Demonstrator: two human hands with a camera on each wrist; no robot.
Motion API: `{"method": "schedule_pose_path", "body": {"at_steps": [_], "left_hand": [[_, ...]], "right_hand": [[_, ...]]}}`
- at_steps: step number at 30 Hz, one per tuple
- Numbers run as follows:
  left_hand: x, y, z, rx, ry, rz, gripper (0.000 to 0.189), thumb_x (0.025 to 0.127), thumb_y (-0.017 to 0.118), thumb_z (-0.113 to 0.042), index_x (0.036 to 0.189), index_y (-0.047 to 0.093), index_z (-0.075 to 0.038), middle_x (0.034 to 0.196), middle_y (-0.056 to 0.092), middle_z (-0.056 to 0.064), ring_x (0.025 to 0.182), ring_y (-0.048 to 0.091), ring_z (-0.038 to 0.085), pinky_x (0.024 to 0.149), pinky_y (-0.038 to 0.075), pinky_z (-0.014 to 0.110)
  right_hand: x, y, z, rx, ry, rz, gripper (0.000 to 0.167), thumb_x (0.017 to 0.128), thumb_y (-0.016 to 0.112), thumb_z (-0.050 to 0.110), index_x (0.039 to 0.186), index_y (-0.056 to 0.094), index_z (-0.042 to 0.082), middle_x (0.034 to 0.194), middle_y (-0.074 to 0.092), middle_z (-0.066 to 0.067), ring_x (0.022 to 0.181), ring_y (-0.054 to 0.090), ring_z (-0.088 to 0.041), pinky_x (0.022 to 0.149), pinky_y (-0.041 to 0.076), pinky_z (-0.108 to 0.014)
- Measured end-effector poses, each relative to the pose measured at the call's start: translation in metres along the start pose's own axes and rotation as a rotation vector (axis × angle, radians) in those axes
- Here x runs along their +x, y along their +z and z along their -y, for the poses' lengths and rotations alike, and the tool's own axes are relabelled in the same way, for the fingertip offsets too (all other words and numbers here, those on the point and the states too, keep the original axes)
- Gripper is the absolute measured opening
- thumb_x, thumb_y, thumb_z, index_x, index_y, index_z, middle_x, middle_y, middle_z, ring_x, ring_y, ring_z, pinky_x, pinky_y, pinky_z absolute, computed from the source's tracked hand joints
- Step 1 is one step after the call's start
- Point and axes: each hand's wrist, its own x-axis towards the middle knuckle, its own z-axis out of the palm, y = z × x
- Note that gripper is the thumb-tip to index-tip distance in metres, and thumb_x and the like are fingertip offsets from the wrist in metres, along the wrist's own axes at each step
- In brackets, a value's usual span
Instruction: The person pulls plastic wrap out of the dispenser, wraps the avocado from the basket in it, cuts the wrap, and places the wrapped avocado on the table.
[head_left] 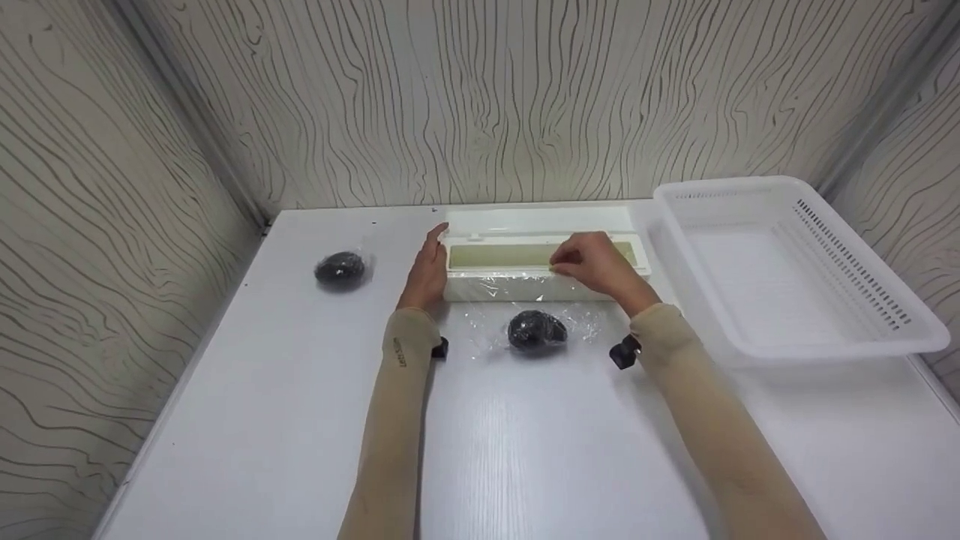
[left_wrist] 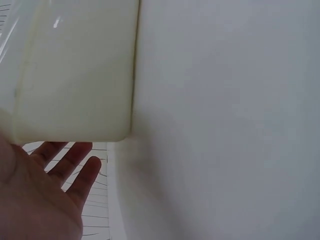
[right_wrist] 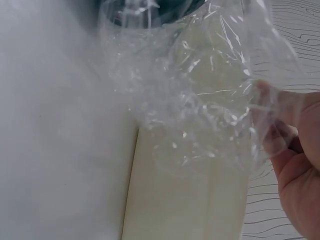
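Note:
A long white cling film dispenser box (head_left: 525,291) lies across the table, its lid (head_left: 536,219) raised toward the wall. My left hand (head_left: 426,277) rests against the box's left end with fingers extended; the left wrist view shows those fingers (left_wrist: 70,162) spread past its edge. Over the front edge of the box, my right hand (head_left: 596,262) pinches clear cling film (right_wrist: 200,115) between thumb and fingertips. Crinkled film hangs down the box front toward a dark oval fruit (head_left: 534,330), like an avocado, which sits in film just before the box.
Off to the left lies another dark oval fruit (head_left: 341,270) wrapped in film. A white slotted plastic basket (head_left: 757,352) stands to the right, close to my right forearm. The white table (head_left: 487,450) meets wood-patterned walls (head_left: 480,105) at the back and sides.

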Motion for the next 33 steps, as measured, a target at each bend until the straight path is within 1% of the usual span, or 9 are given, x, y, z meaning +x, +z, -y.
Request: {"method": "schedule_pose_path", "body": {"at_steps": [6, 11, 14, 16, 18, 21, 25, 29, 33], "left_hand": [[0.000, -0.001, -0.002, 0.028, -0.014, 0.032, 0.050, 0.113, 0.019, -0.042, 0.162, 0.023, -0.039, 0.162, 0.040, 0.006, 0.154, 0.033, 0.031, 0.128, 0.023, 0.055], [0.002, -0.002, -0.003, 0.024, 0.003, 0.020, 0.050, 0.113, 0.021, -0.040, 0.162, 0.024, -0.037, 0.163, 0.041, 0.005, 0.155, 0.032, 0.030, 0.129, 0.022, 0.054], [0.003, -0.002, -0.001, 0.014, 0.003, 0.020, 0.050, 0.113, 0.021, -0.040, 0.162, 0.024, -0.037, 0.164, 0.040, 0.005, 0.155, 0.032, 0.029, 0.129, 0.021, 0.053], [0.004, -0.001, 0.002, 0.006, 0.003, 0.029, 0.050, 0.113, 0.020, -0.041, 0.163, 0.023, -0.037, 0.165, 0.038, 0.004, 0.156, 0.030, 0.029, 0.130, 0.021, 0.053], [0.004, -0.001, 0.003, -0.007, -0.003, 0.031, 0.050, 0.113, 0.020, -0.041, 0.162, 0.023, -0.037, 0.166, 0.037, 0.004, 0.157, 0.029, 0.028, 0.130, 0.020, 0.053], [0.005, 0.001, 0.003, -0.025, 0.006, 0.027, 0.050, 0.113, 0.020, -0.039, 0.162, 0.023, -0.035, 0.164, 0.040, 0.006, 0.156, 0.031, 0.029, 0.130, 0.020, 0.052], [0.007, 0.004, 0.000, -0.031, 0.016, 0.008, 0.049, 0.113, 0.021, -0.034, 0.162, 0.026, -0.033, 0.158, 0.046, 0.009, 0.152, 0.036, 0.030, 0.129, 0.022, 0.051], [0.006, 0.004, -0.001, -0.041, 0.012, -0.008, 0.049, 0.113, 0.022, -0.032, 0.161, 0.028, -0.031, 0.159, 0.045, 0.009, 0.153, 0.036, 0.029, 0.130, 0.021, 0.049], [0.005, 0.003, -0.001, -0.044, 0.004, -0.021, 0.049, 0.113, 0.022, -0.031, 0.161, 0.028, -0.031, 0.159, 0.046, 0.010, 0.152, 0.037, 0.030, 0.130, 0.022, 0.049]], "right_hand": [[-0.004, -0.005, 0.005, -0.052, 0.072, -0.014, 0.011, 0.093, 0.078, 0.013, 0.097, 0.082, 0.003, 0.097, 0.079, -0.014, 0.089, 0.074, -0.030, 0.086, 0.061, -0.045], [0.000, -0.007, 0.021, -0.134, 0.156, -0.017, 0.014, 0.091, 0.078, 0.016, 0.093, 0.082, 0.003, 0.092, 0.080, -0.014, 0.086, 0.073, -0.032, 0.086, 0.059, -0.048], [0.002, -0.009, 0.025, -0.161, 0.172, 0.005, 0.011, 0.090, 0.079, 0.014, 0.091, 0.082, 0.002, 0.090, 0.080, -0.014, 0.085, 0.072, -0.032, 0.086, 0.059, -0.048], [0.002, -0.011, 0.023, -0.164, 0.147, 0.027, 0.010, 0.091, 0.079, 0.012, 0.092, 0.082, 0.003, 0.090, 0.080, -0.014, 0.085, 0.072, -0.031, 0.086, 0.059, -0.048], [0.003, -0.011, 0.018, -0.156, 0.095, 0.056, 0.009, 0.091, 0.079, 0.011, 0.093, 0.082, 0.003, 0.091, 0.080, -0.014, 0.086, 0.073, -0.031, 0.090, 0.058, -0.049], [0.004, -0.012, 0.009, -0.136, 0.019, 0.080, 0.008, 0.091, 0.079, 0.010, 0.094, 0.081, 0.003, 0.092, 0.079, -0.014, 0.086, 0.073, -0.031, 0.089, 0.059, -0.049], [0.005, -0.008, 0.003, -0.108, -0.033, 0.093, 0.009, 0.092, 0.078, 0.009, 0.096, 0.080, 0.002, 0.095, 0.079, -0.014, 0.087, 0.072, -0.029, 0.085, 0.060, -0.047], [0.007, -0.002, 0.003, -0.128, -0.083, 0.089, 0.009, 0.093, 0.076, 0.009, 0.098, 0.080, 0.002, 0.095, 0.078, -0.013, 0.087, 0.071, -0.029, 0.086, 0.060, -0.047], [0.009, 0.002, 0.006, -0.131, -0.090, 0.090, 0.010, 0.093, 0.076, 0.009, 0.098, 0.079, 0.002, 0.095, 0.078, -0.013, 0.088, 0.071, -0.030, 0.086, 0.060, -0.046]]}}
